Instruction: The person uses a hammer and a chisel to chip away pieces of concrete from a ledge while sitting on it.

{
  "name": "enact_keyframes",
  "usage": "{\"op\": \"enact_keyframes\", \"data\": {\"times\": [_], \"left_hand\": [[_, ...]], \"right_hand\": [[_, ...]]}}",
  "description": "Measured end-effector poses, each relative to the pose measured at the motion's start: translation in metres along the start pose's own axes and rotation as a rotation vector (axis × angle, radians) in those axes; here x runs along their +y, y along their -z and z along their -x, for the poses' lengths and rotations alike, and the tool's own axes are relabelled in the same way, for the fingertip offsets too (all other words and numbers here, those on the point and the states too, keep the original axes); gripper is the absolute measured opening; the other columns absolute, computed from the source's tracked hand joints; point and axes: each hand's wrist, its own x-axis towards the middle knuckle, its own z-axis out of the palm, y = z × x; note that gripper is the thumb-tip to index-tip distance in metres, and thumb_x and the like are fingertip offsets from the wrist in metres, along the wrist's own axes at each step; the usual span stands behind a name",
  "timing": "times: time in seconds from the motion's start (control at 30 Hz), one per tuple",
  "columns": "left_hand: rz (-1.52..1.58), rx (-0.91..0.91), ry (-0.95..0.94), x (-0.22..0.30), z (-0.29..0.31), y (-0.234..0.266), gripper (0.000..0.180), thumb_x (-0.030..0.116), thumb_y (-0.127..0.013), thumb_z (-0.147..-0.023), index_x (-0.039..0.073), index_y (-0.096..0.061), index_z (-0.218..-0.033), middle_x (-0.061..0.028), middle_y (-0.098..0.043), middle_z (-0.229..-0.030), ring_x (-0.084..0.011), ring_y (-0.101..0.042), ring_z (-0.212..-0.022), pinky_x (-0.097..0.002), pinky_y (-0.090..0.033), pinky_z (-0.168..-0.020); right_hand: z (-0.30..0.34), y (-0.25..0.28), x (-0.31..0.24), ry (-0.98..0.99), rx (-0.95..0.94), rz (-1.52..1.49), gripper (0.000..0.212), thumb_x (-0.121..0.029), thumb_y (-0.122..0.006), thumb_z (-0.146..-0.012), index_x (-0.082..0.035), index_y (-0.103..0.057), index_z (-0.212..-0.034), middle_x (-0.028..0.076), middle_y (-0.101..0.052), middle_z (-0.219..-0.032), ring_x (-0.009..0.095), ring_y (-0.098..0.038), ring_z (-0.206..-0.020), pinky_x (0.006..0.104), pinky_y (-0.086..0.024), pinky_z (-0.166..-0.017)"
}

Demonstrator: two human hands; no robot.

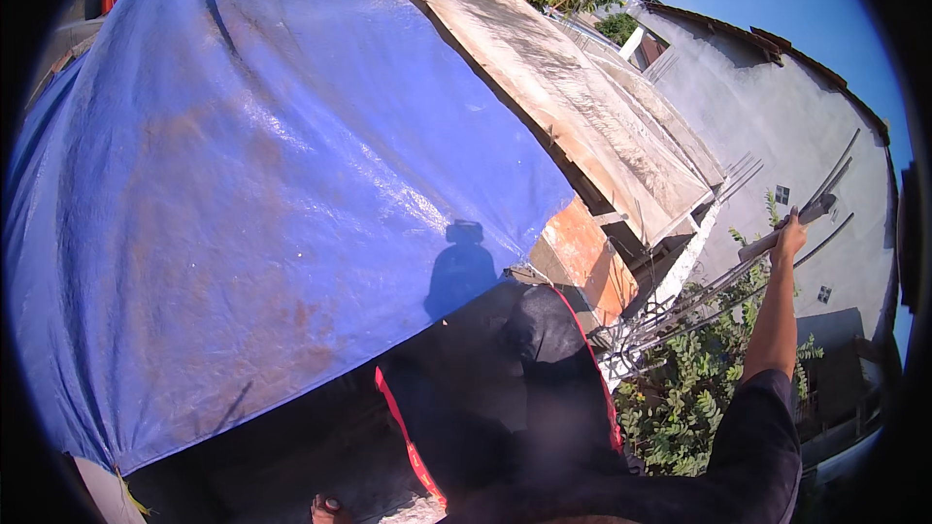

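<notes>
R hand (792, 235), far right of frame, arm stretched out, is closed round a long grey bar-like piece (759, 248). The piece slants among thin metal rods (825, 241) sticking up from the pale ledge w/ the shrub (680, 417) below. L hand: can't see it, so can't tell its state.

Progress, my read: work prob. underway, b/c the piece is in the grip & up by the rods. Nothing looks finished; rods stand out loose & uneven, so any work on them seems left to do. Blue tarp (291, 184) covers the left & centre.

Hard to make out: what the piece is exactly, & whether it touches the rods or just overlaps them. Fingers partly hide its middle. Area under tarp is v. dark. Bit of skin at bottom edge, left of centre, is cut off, prob. toes.
</notes>
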Motion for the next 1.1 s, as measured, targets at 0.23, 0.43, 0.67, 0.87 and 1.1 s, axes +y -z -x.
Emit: {"op": "enact_keyframes", "data": {"times": [0.23, 0.43, 0.67, 0.87, 1.1], "left_hand": [[0.010, -0.013, 0.037, 0.027, -0.007, 0.005, 0.033, 0.023, -0.064, -0.091, 0.000, -0.064, -0.115, -0.0163, -0.071, -0.097, -0.0374, -0.067, -0.092, -0.0472, -0.052, -0.085], [-0.029, 0.006, 0.085, 0.039, -0.007, 0.015, 0.030, 0.024, -0.064, -0.090, 0.002, -0.065, -0.111, -0.0156, -0.071, -0.096, -0.0380, -0.067, -0.091, -0.0479, -0.052, -0.084], [-0.031, 0.018, 0.087, 0.049, -0.012, 0.011, 0.027, 0.025, -0.063, -0.089, 0.003, -0.065, -0.106, -0.0147, -0.071, -0.095, -0.0387, -0.067, -0.090, -0.0487, -0.052, -0.082], [-0.040, 0.041, 0.083, 0.053, -0.021, 0.013, 0.025, 0.025, -0.063, -0.087, 0.005, -0.066, -0.101, -0.0139, -0.071, -0.094, -0.0393, -0.068, -0.090, -0.0494, -0.052, -0.080], [-0.085, 0.082, 0.160, 0.063, -0.009, 0.019, 0.023, 0.026, -0.063, -0.086, 0.006, -0.067, -0.096, -0.0130, -0.071, -0.093, -0.0400, -0.068, -0.089, -0.0502, -0.052, -0.078]], "right_hand": [[0.002, 0.012, -0.012, -0.021, 0.030, 0.002, 0.025, -0.028, -0.070, -0.097, -0.009, -0.058, -0.086, 0.000, -0.056, -0.068, 0.013, -0.053, -0.057, 0.0305, -0.044, -0.055], [0.022, 0.014, -0.008, 0.025, 0.099, 0.044, 0.026, -0.028, -0.069, -0.096, -0.010, -0.057, -0.082, 0.000, -0.056, -0.069, 0.014, -0.053, -0.057, 0.0319, -0.045, -0.055], [0.017, 0.051, -0.019, -0.091, 0.067, -0.106, 0.021, -0.023, -0.069, -0.098, -0.007, -0.058, -0.091, 0.000, -0.056, -0.072, 0.013, -0.055, -0.062, 0.0300, -0.047, -0.059], [0.015, 0.017, -0.011, 0.053, 0.126, 0.011, 0.021, -0.023, -0.069, -0.097, -0.007, -0.061, -0.087, 0.000, -0.053, -0.065, 0.011, -0.050, -0.055, 0.0294, -0.043, -0.054], [0.011, 0.049, 0.009, -0.098, 0.187, -0.021, 0.029, -0.021, -0.071, -0.094, 0.002, -0.066, -0.111, 0.006, -0.067, -0.086, 0.017, -0.062, -0.072, 0.0334, -0.050, -0.065]]}}
